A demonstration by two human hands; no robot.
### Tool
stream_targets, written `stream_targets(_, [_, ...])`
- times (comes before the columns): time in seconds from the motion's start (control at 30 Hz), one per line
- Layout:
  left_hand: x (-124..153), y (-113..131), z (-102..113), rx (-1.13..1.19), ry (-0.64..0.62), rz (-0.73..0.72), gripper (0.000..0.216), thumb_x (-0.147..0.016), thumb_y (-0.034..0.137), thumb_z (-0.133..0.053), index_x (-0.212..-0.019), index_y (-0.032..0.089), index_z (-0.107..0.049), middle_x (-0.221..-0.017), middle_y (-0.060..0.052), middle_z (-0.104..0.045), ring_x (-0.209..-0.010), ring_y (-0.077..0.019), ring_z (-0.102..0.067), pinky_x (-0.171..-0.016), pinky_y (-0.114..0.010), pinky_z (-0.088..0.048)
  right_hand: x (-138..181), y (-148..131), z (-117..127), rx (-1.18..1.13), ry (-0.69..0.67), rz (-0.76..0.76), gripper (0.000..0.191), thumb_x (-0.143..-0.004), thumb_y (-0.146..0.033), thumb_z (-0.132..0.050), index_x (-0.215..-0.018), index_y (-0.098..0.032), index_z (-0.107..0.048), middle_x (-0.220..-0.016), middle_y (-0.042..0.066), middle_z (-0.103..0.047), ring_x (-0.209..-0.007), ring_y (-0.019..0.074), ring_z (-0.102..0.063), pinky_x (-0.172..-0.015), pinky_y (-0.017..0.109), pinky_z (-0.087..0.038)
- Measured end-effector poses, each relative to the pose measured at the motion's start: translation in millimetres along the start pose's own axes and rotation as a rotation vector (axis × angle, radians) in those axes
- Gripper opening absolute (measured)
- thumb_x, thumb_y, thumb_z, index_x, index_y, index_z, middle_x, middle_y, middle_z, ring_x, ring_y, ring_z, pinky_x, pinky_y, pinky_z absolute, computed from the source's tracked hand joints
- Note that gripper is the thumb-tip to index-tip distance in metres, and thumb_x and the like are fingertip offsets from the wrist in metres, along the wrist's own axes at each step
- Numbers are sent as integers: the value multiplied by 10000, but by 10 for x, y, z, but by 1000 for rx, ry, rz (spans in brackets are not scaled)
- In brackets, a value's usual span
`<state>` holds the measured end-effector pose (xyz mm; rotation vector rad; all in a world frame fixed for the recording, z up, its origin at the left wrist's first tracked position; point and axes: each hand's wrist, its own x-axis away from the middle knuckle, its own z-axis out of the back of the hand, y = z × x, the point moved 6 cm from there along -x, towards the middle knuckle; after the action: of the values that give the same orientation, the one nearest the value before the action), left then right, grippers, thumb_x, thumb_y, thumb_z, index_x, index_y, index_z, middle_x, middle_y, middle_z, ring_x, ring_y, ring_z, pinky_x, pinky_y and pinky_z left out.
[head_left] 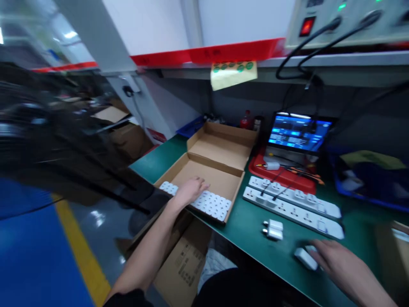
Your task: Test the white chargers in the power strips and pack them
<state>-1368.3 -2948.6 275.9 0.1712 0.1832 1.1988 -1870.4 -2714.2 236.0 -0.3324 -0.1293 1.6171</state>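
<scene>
My left hand [191, 190] is over the open cardboard box [182, 164], just above the row of white plug chargers [211, 204] along its near side. Its fingers are loosely bent and apart, and I see nothing held in them. At the right, my right hand [334, 260] is low over the green bench with its fingers closed on white plug chargers [306, 258]; motion blurs the fingertips. Between the hands, a pair of white chargers [274, 229] lies on the bench, pins pointing left.
Two white power strips [294, 215] lie behind the loose chargers. Beyond them are a red tray [258, 170] with cables and a lit screen [298, 132]. A blue bin [367, 198] stands at the right, and another cardboard box [401, 243] sits at the right edge.
</scene>
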Motion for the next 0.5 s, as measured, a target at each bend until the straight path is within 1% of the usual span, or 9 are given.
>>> stream_targets(0.03, [-2,179,-19,-13,86,-46,390,-1125,445,-489,-1193,163,-749,-1229,-183,-767,-1127,-341,-701,-1008,-444,-523,-30,-19,53,19,-83,-8,373,-1001,-580,-552,-901,-326,-807,-858,78,-797,-740,304,-773,-654,418,-602])
stream_targets(0.07, [17,417,-55,-5,166,-120,372,-1118,431,-517,-1254,157,-728,-1278,-190,-752,-1170,-348,-686,-1038,-463,-523,-68,-26,137,28,-109,-24,373,-1023,-536,-523,-1008,-312,-821,-955,91,-821,-831,314,-792,-725,430,-623])
stream_targets(0.13, [147,1041,-181,54,269,-345,377,-1115,392,-547,-1370,142,-670,-1354,-193,-721,-1231,-338,-658,-1075,-466,-520,-162,-6,341,33,-55,-63,420,-1047,-475,-489,-1232,-259,-797,-1183,128,-824,-1024,334,-795,-871,459,-636])
stream_targets(0.17, [258,1393,-266,74,283,-475,394,-1116,373,-553,-1418,132,-637,-1381,-192,-707,-1243,-329,-649,-1073,-456,-521,-211,12,439,34,-5,-77,447,-1053,-452,-482,-1314,-228,-768,-1277,147,-802,-1103,340,-782,-931,469,-629])
stream_targets(0.23, [524,2073,-459,39,269,-709,419,-1118,332,-554,-1475,118,-592,-1402,-194,-692,-1240,-329,-635,-1012,-444,-531,-301,43,571,32,60,-88,463,-1061,-400,-475,-1393,-193,-722,-1381,165,-761,-1202,343,-752,-1003,475,-610])
stream_targets(0.3, [751,2603,-646,-46,236,-866,420,-1127,274,-515,-1511,112,-561,-1412,-191,-679,-1209,-319,-629,-927,-424,-527,-380,47,609,27,65,-77,438,-1063,-345,-480,-1411,-200,-703,-1396,156,-751,-1229,330,-738,-1024,462,-598])
stream_targets(0.33, [825,2790,-723,-82,227,-916,412,-1129,241,-489,-1512,107,-558,-1401,-189,-677,-1186,-308,-626,-896,-416,-520,-414,41,604,28,58,-70,424,-1061,-317,-487,-1412,-208,-698,-1391,148,-753,-1224,322,-737,-1021,451,-596])
stream_targets(0.4, [890,3007,-832,-120,233,-972,368,-1120,181,-456,-1448,89,-594,-1327,-181,-683,-1122,-288,-621,-850,-408,-509,-470,17,560,45,31,-60,408,-1057,-265,-503,-1417,-214,-687,-1386,138,-754,-1212,307,-738,-1012,424,-590])
stream_targets(0.5, [876,3063,-920,-136,253,-1015,250,-1089,146,-481,-1251,91,-664,-1142,-151,-677,-1014,-276,-617,-797,-406,-499,-523,-22,470,86,-16,-60,391,-1057,-201,-517,-1410,-197,-685,-1395,144,-749,-1220,303,-736,-1014,395,-576])
